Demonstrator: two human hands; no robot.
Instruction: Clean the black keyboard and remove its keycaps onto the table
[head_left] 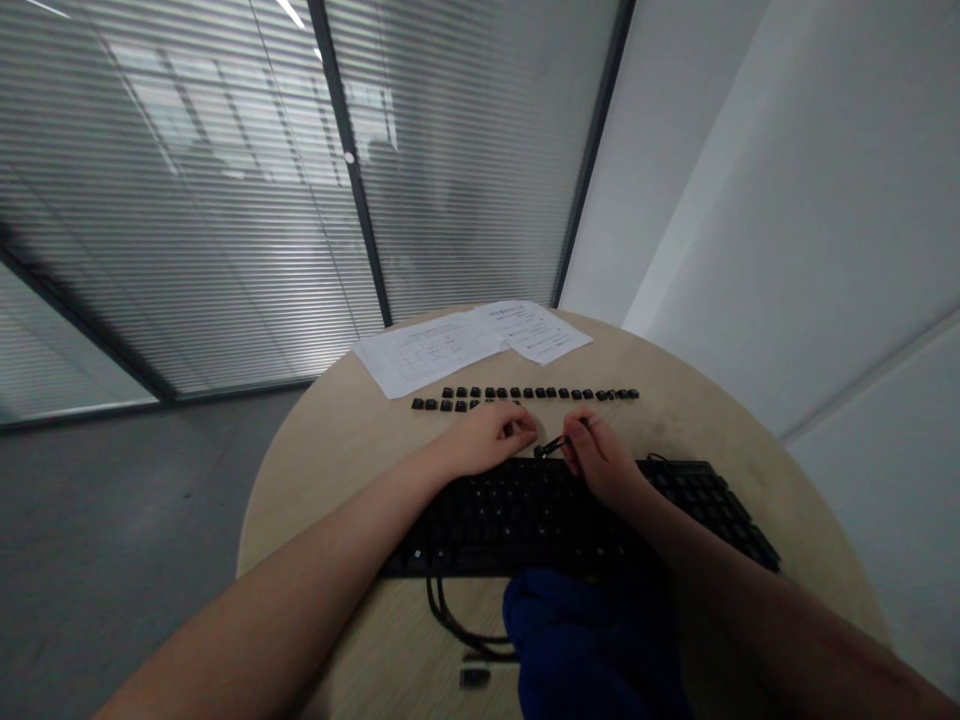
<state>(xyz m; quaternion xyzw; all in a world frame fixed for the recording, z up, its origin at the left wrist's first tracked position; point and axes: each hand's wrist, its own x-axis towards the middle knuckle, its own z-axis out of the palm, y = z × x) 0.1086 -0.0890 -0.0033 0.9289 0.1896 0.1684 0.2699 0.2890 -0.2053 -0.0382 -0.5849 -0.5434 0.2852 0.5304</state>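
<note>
A black keyboard [510,510] lies across the table under both my forearms. My right hand [596,455] is closed around a slim dark tool that looks like a keycap puller [555,445], pointing left above the keyboard's far edge. A small black piece, apparently a keycap [539,452], is at the tool's tip. Beside it, my left hand [491,437] rests at the far edge with bent fingers and a gap at the thumb, showing nothing held. Loose black keycaps [528,393] form a long row beyond the hands. A nearer row [447,405] is partly hidden by my left hand.
White printed sheets [442,345] lie on the far side of the round wooden table [322,480]. A black cable [450,620] and its plug [474,678] are at the near side, next to blue cloth [592,640]. Glass panels with blinds [225,200] stand behind.
</note>
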